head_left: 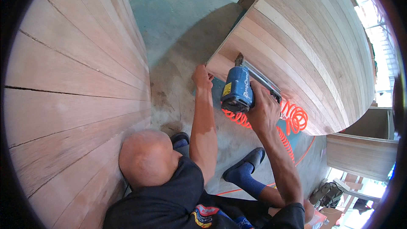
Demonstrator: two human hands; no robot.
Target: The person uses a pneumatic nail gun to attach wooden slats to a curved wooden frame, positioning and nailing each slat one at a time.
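Observation:
My right hand is wrapped round the handle of a blue nail gun with a silver magazine. Its nose rests at the face of a curved panel of wooden slats, close to the panel's near left edge. At that panel's lower left corner is my left hand, its fingers curled closed on the edge. The fingertips of the left hand are partly hidden. An orange coiled air hose hangs below and behind the nail gun.
A large wall of curved wooden planks with dark gaps rises close on my left. My bent knee is beside it, and a slippered foot stands on the concrete floor. At right are another wooden piece and a dark bag.

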